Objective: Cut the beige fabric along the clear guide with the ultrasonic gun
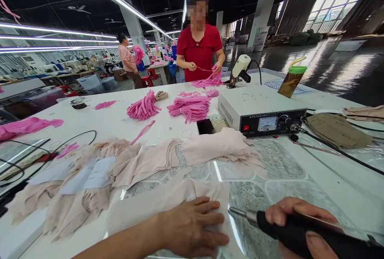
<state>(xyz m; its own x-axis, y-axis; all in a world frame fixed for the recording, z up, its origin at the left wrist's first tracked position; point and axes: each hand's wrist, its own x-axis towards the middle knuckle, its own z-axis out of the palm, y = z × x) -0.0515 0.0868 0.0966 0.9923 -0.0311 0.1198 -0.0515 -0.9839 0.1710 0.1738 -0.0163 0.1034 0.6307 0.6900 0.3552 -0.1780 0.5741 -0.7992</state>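
My left hand (192, 227) lies flat, fingers spread, pressing a pale beige fabric piece (156, 205) onto a glass plate (270, 179) at the table's near edge. My right hand (300, 227) grips a black hand-held cutting tool (288, 231); its metal tip (237, 212) points left, just right of my left fingertips and at the fabric's edge. More beige fabric pieces (210, 149) are stacked behind and to the left.
A white control box with a dial (261, 111) stands mid-table, a phone (205, 126) beside it. Pink strap bundles (189, 107) lie further back. A person in red (199, 47) handles pink straps across the table. A cup (292, 81) and cables (330, 147) lie right.
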